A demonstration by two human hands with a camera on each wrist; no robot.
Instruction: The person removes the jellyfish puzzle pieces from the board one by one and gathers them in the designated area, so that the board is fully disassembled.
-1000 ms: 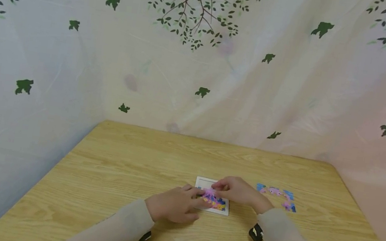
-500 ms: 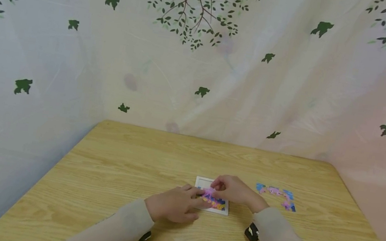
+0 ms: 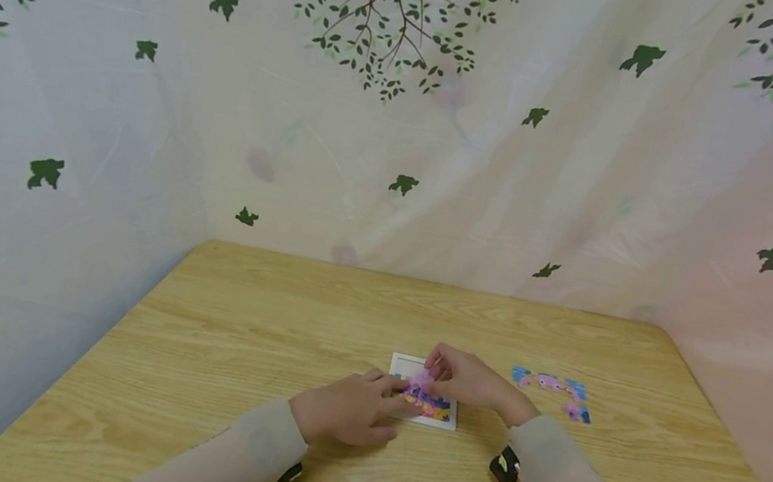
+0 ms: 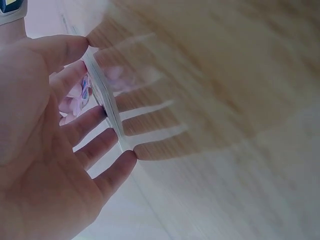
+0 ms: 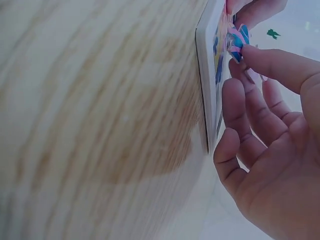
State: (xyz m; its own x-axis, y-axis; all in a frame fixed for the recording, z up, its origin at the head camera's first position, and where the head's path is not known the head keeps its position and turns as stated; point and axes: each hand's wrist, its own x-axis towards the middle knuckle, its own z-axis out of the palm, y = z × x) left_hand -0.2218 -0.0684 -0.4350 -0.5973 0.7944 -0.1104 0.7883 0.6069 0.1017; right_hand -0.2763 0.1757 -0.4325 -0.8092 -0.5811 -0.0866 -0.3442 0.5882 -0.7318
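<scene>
A white-framed puzzle tray (image 3: 407, 358) lies on the table, with colourful jigsaw pieces (image 3: 437, 411) filling its near part. My left hand (image 3: 350, 409) reaches over the tray's left side. In the left wrist view its fingers (image 4: 95, 145) are spread and fairly straight, with the tips at the frame and table. Above the tray, my right hand (image 3: 474, 380) pinches a pink-and-blue puzzle piece (image 5: 236, 44) between thumb and fingers. The piece is tilted up from the tray in the right wrist view. Fingers of both hands partly cover the middle of the tray.
Several loose puzzle pieces (image 3: 548, 381), pink and blue, lie to the right of the tray. The wooden table (image 3: 254, 313) meets a pale curtain (image 3: 316, 205) printed with leaves at its back and sides. A black wrist device (image 3: 505, 467) sits below the right sleeve.
The right hand's fingers have risen slightly at the tray, still pinching the piece. The left hand stays in place, and the loose pieces have not moved.
</scene>
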